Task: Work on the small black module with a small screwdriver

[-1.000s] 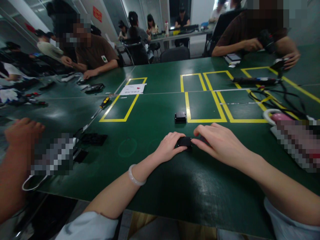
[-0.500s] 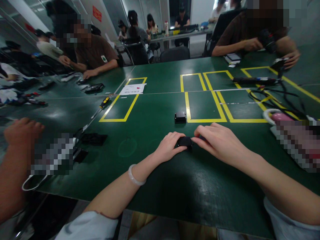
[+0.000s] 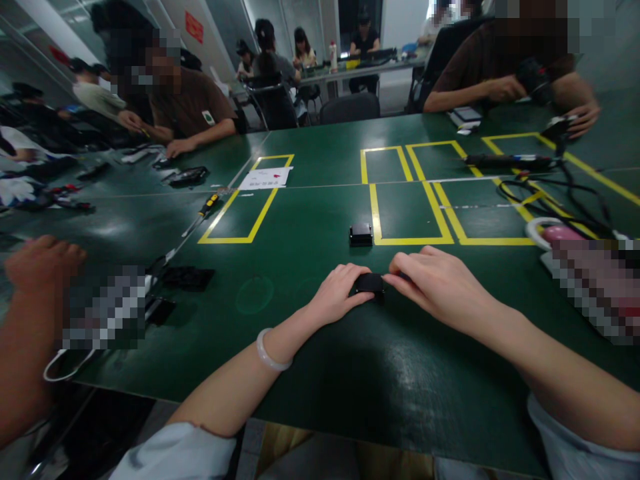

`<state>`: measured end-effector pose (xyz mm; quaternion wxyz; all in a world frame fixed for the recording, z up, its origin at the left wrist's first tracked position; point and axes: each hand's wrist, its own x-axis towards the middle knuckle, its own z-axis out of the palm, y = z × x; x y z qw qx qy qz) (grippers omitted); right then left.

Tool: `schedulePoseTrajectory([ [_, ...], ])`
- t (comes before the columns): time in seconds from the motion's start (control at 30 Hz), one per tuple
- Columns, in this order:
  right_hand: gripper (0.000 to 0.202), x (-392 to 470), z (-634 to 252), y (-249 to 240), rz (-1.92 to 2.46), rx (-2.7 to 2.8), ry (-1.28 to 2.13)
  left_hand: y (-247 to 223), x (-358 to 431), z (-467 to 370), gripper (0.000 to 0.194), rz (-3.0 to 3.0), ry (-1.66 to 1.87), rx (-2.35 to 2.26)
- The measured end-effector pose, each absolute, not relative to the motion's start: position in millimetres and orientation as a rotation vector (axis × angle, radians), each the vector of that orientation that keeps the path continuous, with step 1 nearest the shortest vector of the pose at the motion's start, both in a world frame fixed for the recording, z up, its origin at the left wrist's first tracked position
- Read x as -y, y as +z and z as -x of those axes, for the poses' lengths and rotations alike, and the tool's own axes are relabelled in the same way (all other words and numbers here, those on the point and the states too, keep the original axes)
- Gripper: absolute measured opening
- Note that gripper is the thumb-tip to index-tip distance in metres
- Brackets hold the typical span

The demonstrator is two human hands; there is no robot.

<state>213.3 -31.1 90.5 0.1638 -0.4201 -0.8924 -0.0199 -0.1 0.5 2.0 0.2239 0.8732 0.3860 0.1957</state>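
Observation:
My left hand (image 3: pixel 344 291) grips a small black box-shaped part (image 3: pixel 370 283) between thumb and fingers, low over the green table (image 3: pixel 310 353). At the part's right end, my right hand (image 3: pixel 430 277) is closed in a pinch, its fingertips touching or almost touching the part. Whatever sits between those fingertips is too small or hidden to make out. A second small black part (image 3: pixel 361 235), with raised ends, rests on the table just beyond my hands. A pale bangle (image 3: pixel 273 352) circles my left wrist.
Yellow tape rectangles (image 3: pixel 413 241) mark the table. A yellow-and-black screwdriver (image 3: pixel 207 207), a paper sheet (image 3: pixel 265 178) and flat black pieces (image 3: pixel 189 278) lie left. A co-worker's hand (image 3: pixel 45 263) is at far left. Black cables (image 3: pixel 565 193) and a pink item (image 3: pixel 565 235) are right.

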Motion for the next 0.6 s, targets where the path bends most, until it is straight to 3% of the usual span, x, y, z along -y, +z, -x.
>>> schedulePoseTrajectory([
  [0.27,0.006,32.2,-212.4,90.8,1.183,2.507,-0.055,1.4,-0.5,0.0,0.035,-2.415,0.546,-1.063],
  [0.6,0.018,30.5,-212.2,88.8,1.219,2.517,-0.116,1.7,-0.6,0.3,0.036,-2.402,0.533,-1.069],
])
